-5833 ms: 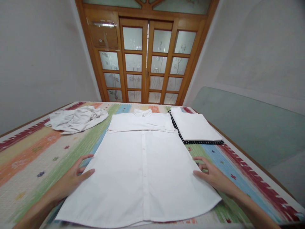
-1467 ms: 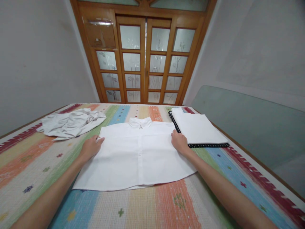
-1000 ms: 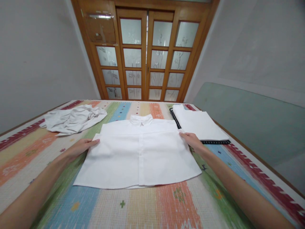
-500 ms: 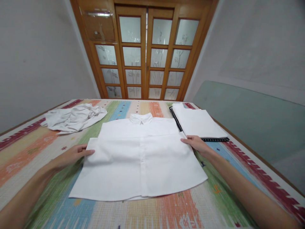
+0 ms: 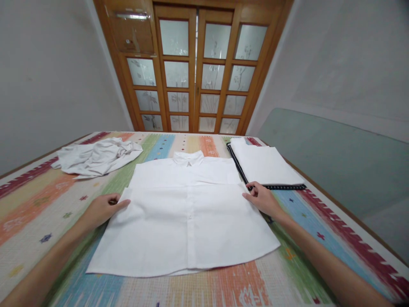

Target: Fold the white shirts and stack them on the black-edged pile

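A white button shirt lies on the striped mat, collar away from me, its lower half folded up over the chest. My left hand pinches the left corner of the folded layer, thumb on top. My right hand grips the right corner of the same layer, fingers curled at the cloth's edge. Both forearms reach in from the bottom corners.
A crumpled white garment lies at the far left. A neatly folded white pile rests on a black dotted cloth at the far right, close to my right hand. Behind stands a wooden glass-paned door; a pale green panel runs along the right.
The shirt's bottom half was folded up toward the collar. Since then both hands have slid the folded shirt toward me, holding its side corners.
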Tool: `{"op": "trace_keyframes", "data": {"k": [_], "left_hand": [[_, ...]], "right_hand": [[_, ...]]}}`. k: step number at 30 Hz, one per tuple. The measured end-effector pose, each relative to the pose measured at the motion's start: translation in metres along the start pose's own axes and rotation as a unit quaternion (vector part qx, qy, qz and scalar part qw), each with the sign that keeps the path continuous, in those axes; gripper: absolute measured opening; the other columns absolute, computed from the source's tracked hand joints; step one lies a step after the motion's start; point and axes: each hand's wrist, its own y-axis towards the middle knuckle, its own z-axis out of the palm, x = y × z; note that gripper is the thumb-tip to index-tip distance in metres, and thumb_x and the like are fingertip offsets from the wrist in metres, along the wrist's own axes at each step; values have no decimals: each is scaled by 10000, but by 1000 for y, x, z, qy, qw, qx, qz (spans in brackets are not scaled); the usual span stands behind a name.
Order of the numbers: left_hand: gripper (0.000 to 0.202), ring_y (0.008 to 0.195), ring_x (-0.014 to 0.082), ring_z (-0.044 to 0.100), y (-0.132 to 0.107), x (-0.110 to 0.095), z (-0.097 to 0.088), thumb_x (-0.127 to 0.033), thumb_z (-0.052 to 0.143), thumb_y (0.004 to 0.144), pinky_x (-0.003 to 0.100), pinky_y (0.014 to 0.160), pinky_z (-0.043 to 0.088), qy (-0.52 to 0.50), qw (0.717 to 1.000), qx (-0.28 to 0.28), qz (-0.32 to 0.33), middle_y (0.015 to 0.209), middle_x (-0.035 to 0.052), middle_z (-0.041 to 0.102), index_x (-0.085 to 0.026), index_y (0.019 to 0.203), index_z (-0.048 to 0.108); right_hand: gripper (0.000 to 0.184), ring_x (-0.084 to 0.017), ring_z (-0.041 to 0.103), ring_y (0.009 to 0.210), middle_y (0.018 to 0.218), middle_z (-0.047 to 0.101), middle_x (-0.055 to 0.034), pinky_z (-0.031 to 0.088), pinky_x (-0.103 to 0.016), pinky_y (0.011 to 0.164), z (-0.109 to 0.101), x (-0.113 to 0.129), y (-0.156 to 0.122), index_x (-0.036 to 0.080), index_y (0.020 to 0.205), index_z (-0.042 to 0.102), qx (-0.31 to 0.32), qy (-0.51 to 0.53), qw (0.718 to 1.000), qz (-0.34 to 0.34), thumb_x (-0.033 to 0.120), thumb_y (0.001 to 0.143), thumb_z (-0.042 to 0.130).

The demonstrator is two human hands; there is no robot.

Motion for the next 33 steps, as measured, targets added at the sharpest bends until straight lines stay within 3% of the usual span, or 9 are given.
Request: {"op": "trace_keyframes", "data": {"k": [7, 12, 16, 19, 25, 30, 33], "left_hand": [[501, 647, 229, 616, 5, 8, 3, -685, 572, 534, 300, 599, 425, 47, 998, -41, 0, 631, 6, 651, -236, 755, 554], [583, 632, 234, 638, -5, 0, -6, -732, 500, 548, 302, 600, 424, 22, 998, 23, -51, 614, -2, 686, -229, 842, 542], [649, 474, 214, 568, -10, 3, -11, -762, 505, 533, 293, 512, 392, -18, 995, 44, -87, 469, -42, 606, -225, 894, 536], [650, 438, 211, 552, -12, 10, -11, -776, 538, 514, 298, 515, 400, -14, 994, 37, -100, 448, -38, 593, -220, 850, 551], [616, 412, 127, 405, -15, 13, -10, -831, 557, 520, 235, 480, 280, -33, 990, 111, -82, 369, -49, 448, -225, 521, 449], [626, 425, 127, 389, -15, 13, -13, -829, 624, 490, 215, 440, 249, -106, 981, 121, -111, 394, -68, 447, -223, 622, 538], [601, 422, 118, 393, -14, 13, -16, -785, 675, 495, 210, 437, 272, -113, 978, 140, -103, 398, -57, 451, -211, 547, 506]], "right_hand": [[337, -166, 554, 638, 686, 567, 31, 382, -277, 628, 2, 2, -7, 186, 1046, 540, -46, -87, 995, -24, 341, 748, 564], [304, -159, 568, 618, 652, 569, 46, 408, -274, 614, -6, 3, -10, 204, 1055, 511, 7, -53, 999, -8, 298, 769, 549], [423, -132, 551, 498, 712, 575, 49, 416, -253, 466, -19, 5, -15, 221, 1140, 457, 86, 43, 992, 78, 361, 766, 597], [529, -114, 531, 424, 743, 570, 56, 409, -246, 390, -26, 5, -21, 237, 1194, 414, 111, 96, 981, 124, 403, 747, 645], [687, -58, 371, 339, 613, 489, 110, 264, -189, 318, -33, 9, -25, 240, 1270, 393, 212, 207, 947, 122, 498, 718, 711], [683, -63, 405, 375, 580, 462, 104, 275, -179, 338, -37, 11, -14, 218, 1306, 451, 246, 242, 933, 106, 506, 741, 705], [630, -70, 440, 412, 598, 454, 93, 341, -190, 365, -34, 9, -7, 205, 1254, 527, 256, 246, 929, 103, 510, 735, 715]]}}
